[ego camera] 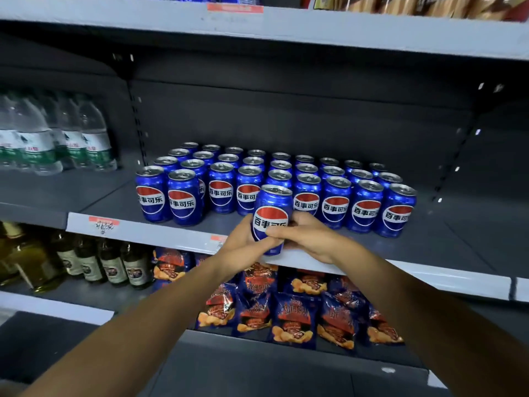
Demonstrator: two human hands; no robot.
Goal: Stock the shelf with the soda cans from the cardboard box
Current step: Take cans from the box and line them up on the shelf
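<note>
Both of my hands hold one blue soda can [272, 207] upright at the front edge of the grey shelf [160, 233]. My left hand [243, 245] wraps its lower left side and my right hand [309, 239] grips its lower right, thumb across the label. Behind it stand several rows of the same blue cans [337, 196], labels facing out, with a gap in the front row where the held can sits. The cardboard box is out of view.
Water bottles [57, 138] stand at the left of the same shelf. The shelf below holds dark glass bottles [114, 265] and blue snack bags [294, 316]. Bare shelf lies right of the cans. Another shelf board [343, 32] runs overhead.
</note>
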